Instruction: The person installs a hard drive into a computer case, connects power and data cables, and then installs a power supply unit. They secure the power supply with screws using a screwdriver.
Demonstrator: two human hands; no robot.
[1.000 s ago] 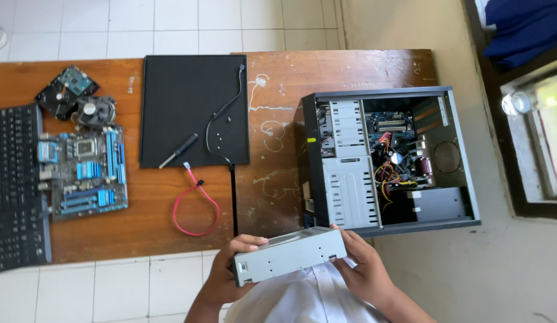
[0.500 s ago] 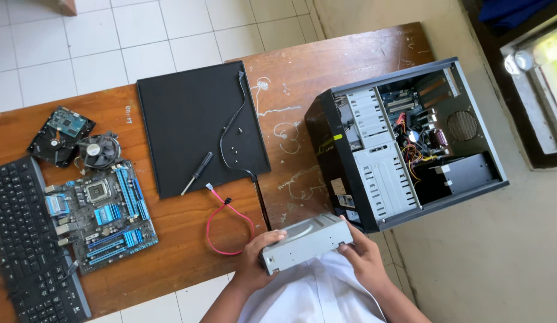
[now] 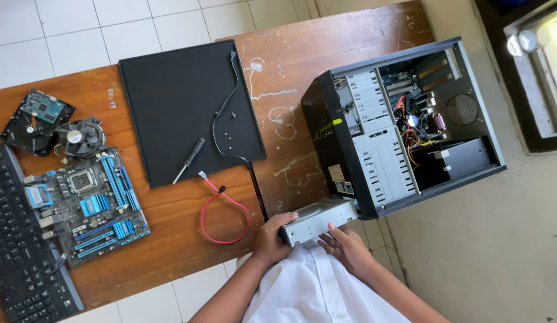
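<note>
A grey metal optical drive [image 3: 319, 220] is held level at the near edge of the wooden table [image 3: 170, 227], just in front of the open computer case [image 3: 404, 128]. My left hand [image 3: 271, 239] grips its left end. Fingers of my right hand [image 3: 345, 245] rest under its near side. The drive's right end is close to the case's front lower corner. The case lies with its side off, showing drive bays, cables and boards inside.
A black side panel [image 3: 188, 107] lies mid-table with a screwdriver [image 3: 188, 160], a black cable [image 3: 221, 119] and small screws. A red cable [image 3: 224, 214] loops beside it. At the left lie a motherboard [image 3: 87, 203], keyboard [image 3: 21, 245], fan [image 3: 82, 137] and hard drive [image 3: 36, 119].
The view has tilted and shifted, so the table appears rotated. The drive, still in both hands, now sits closer to the case's front corner.
</note>
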